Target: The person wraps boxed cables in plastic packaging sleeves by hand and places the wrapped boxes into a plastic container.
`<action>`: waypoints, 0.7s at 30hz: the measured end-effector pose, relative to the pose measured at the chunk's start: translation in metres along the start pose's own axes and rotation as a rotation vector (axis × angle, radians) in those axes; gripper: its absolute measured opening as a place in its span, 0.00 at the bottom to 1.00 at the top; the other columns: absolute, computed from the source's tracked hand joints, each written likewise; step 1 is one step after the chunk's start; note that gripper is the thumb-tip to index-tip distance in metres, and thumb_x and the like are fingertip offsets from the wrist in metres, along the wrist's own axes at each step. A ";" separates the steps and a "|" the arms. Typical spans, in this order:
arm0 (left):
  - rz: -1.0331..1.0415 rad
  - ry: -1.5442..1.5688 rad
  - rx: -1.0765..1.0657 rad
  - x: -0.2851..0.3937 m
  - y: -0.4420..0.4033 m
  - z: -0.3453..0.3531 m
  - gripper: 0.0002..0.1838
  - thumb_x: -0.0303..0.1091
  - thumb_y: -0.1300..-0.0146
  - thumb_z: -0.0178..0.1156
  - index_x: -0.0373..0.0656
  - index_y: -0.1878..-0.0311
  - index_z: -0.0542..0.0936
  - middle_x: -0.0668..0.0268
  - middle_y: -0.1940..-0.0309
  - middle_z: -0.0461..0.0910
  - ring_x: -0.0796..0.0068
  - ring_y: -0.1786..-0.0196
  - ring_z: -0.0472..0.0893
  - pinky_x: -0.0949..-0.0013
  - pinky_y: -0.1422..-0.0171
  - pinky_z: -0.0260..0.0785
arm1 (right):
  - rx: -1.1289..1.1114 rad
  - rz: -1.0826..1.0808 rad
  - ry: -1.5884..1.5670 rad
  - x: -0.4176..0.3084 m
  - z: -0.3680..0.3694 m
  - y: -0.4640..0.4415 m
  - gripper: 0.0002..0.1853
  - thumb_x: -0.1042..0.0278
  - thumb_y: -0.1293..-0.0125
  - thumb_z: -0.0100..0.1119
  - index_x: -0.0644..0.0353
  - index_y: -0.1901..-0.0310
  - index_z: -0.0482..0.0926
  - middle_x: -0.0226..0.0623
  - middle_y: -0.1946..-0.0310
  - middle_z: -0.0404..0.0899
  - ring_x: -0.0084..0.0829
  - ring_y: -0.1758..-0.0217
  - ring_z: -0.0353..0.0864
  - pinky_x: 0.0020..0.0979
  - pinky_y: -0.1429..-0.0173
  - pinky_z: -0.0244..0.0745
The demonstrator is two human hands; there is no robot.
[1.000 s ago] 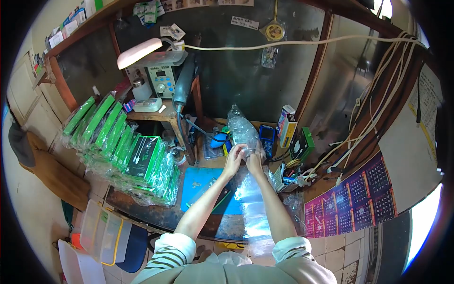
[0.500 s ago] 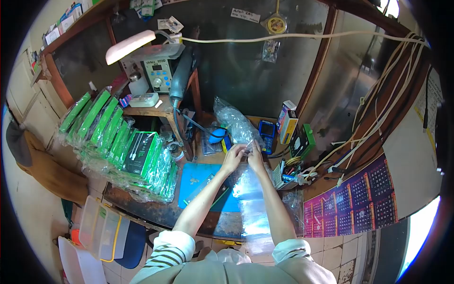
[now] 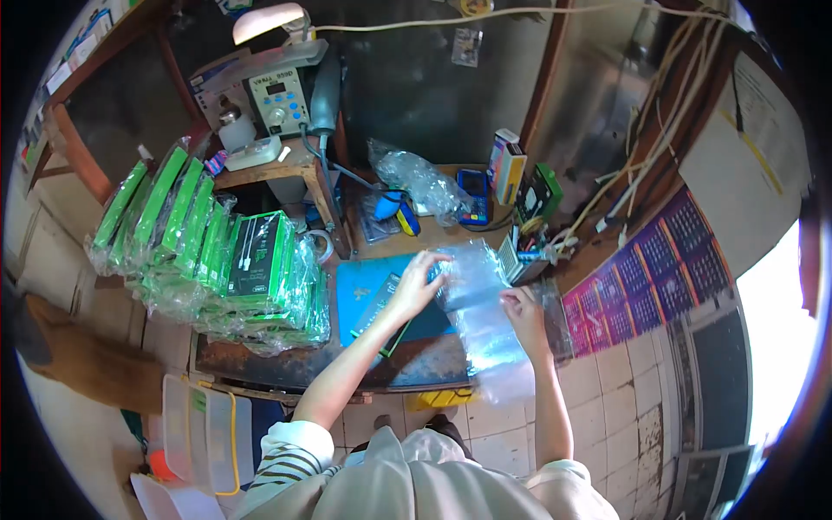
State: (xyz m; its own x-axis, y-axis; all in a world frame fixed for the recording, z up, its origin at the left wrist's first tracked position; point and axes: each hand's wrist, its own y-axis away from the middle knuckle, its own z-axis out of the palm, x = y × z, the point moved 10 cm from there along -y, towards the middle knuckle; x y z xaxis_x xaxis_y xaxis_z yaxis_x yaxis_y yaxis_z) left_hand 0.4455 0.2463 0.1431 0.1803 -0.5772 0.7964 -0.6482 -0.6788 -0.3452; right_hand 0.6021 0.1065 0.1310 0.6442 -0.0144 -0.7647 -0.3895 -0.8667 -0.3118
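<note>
A strip of clear plastic bags (image 3: 496, 342) lies over the desk edge, shiny and hanging down towards me. My left hand (image 3: 418, 284) is above its left side, fingers curved and apart, with nothing visible between them. At the right edge of the plastic, my right hand (image 3: 525, 319) has its fingers bent together on the film. Left of the bags, a flat black-and-green box (image 3: 378, 310) rests on a blue mat (image 3: 351, 282), partly hidden by my left forearm. Farther back lies a crumpled clear plastic bundle (image 3: 416, 180).
Green boxes in clear wrap (image 3: 256, 260) are stacked at left. A hot-air station (image 3: 277, 102) stands on a wooden shelf. Behind the bags are a blue multimeter (image 3: 473, 192) and a pen holder (image 3: 523, 258). Cables (image 3: 646, 147) hang at right.
Both hands have left the crumpled plastic bundle at the back and come towards me, moving apart. The bundle stays behind on the desk. The camera view has tilted down.
</note>
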 end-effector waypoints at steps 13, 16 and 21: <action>0.274 -0.265 -0.156 0.015 0.087 0.131 0.16 0.32 0.60 0.65 0.44 0.64 0.75 0.60 0.59 0.71 0.62 0.54 0.69 0.61 0.51 0.63 | 0.219 0.119 0.533 0.033 0.020 0.105 0.10 0.65 0.53 0.64 0.55 0.68 0.76 0.35 0.67 0.72 0.37 0.56 0.68 0.38 0.48 0.59; 0.267 -0.313 -0.094 0.000 0.080 0.136 0.09 0.31 0.57 0.64 0.45 0.70 0.79 0.63 0.64 0.74 0.62 0.58 0.71 0.62 0.55 0.65 | 0.186 0.077 0.495 0.036 0.022 0.095 0.05 0.66 0.49 0.59 0.58 0.73 0.77 0.36 0.69 0.73 0.37 0.58 0.69 0.37 0.51 0.61; 0.163 -0.172 -0.018 0.010 0.067 0.107 0.03 0.29 0.53 0.61 0.45 0.73 0.81 0.65 0.67 0.76 0.62 0.59 0.72 0.62 0.56 0.65 | 0.178 -0.018 0.524 0.010 0.013 0.077 0.07 0.66 0.44 0.54 0.59 0.71 0.78 0.36 0.70 0.75 0.37 0.59 0.70 0.37 0.54 0.64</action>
State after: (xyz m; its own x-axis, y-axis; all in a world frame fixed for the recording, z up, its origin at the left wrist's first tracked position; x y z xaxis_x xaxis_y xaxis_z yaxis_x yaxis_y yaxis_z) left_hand 0.4828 0.1462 0.0744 0.1941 -0.7486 0.6340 -0.6917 -0.5627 -0.4526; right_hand 0.5701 0.0464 0.0924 0.8756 -0.2857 -0.3894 -0.4511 -0.7719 -0.4480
